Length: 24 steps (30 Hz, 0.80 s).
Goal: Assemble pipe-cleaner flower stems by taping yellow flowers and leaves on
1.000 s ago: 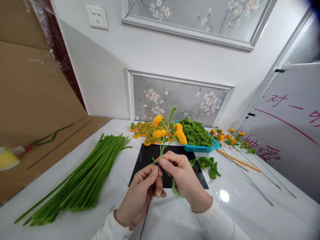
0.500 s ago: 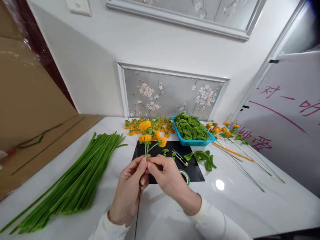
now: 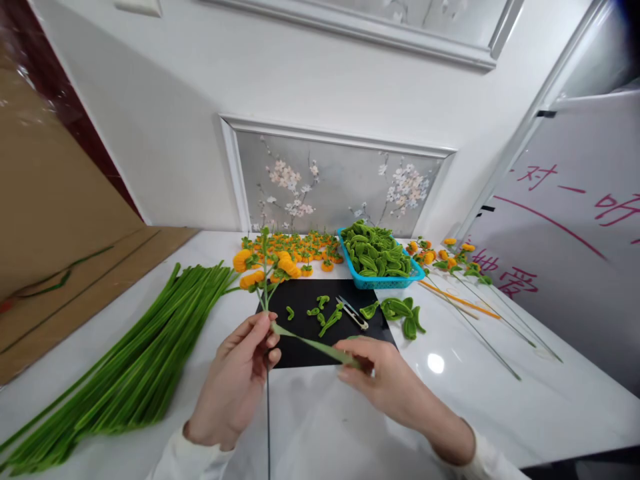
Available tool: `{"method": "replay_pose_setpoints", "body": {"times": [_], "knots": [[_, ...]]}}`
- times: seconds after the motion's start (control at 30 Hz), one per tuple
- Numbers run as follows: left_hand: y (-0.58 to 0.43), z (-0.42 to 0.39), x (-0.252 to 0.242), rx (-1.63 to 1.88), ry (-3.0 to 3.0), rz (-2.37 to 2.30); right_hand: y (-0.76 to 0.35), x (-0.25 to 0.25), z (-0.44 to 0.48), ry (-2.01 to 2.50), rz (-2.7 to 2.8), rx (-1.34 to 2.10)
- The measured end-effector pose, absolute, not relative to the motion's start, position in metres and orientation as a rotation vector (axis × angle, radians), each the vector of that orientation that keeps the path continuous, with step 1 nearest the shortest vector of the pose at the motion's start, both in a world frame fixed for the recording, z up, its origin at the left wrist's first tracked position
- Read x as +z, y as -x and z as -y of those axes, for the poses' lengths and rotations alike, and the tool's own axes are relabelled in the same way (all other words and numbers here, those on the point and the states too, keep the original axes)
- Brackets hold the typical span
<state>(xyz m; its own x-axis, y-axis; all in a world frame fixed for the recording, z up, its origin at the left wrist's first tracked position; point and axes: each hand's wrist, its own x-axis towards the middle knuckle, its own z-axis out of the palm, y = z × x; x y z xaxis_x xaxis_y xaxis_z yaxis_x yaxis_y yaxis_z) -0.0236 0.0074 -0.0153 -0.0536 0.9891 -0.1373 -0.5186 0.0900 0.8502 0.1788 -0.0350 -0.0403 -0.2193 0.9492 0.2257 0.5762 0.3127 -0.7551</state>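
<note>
Left hand pinches a thin green stem, fluffy orange blooms already on; right hand grips pale-green tape, wrap looks unfinished; fuzzy green leaves unattached.

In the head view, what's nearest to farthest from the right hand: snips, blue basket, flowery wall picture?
1. Snips: on the black mat, just beyond the right hand.
2. Blue basket: farther back, piled with green leaves.
3. Flowery wall picture: behind, on the wall.

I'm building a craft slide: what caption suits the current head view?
Left hand holds an orange-flowered sprig; right hand holds green tape.
</note>
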Motion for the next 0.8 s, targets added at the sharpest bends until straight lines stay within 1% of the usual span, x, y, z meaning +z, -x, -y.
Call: {"method": "replay_pose_setpoints", "body": {"times": [0.1,0.23,0.47,0.53,0.67,0.8], "knots": [[0.024,-0.009,-0.014,1.394,-0.696,-0.928,-0.19,-0.048,0.037,1.45,2.123,0.505],[0.026,-0.012,-0.016,1.429,-0.727,-0.942,-0.202,-0.057,0.043,1.523,2.262,0.05],[0.026,-0.016,-0.017,1.473,-0.659,-0.969,-0.24,-0.059,0.049,1.271,2.257,-0.638],[0.025,-0.015,-0.017,1.483,-0.689,-0.977,-0.252,-0.061,0.049,1.307,2.233,-0.691],[0.025,-0.014,-0.017,1.474,-0.786,-0.987,-0.268,-0.073,0.052,1.435,2.195,-0.555],[0.026,-0.012,-0.019,1.442,-0.817,-1.006,-0.269,-0.082,0.062,1.405,2.275,-0.458]]}}
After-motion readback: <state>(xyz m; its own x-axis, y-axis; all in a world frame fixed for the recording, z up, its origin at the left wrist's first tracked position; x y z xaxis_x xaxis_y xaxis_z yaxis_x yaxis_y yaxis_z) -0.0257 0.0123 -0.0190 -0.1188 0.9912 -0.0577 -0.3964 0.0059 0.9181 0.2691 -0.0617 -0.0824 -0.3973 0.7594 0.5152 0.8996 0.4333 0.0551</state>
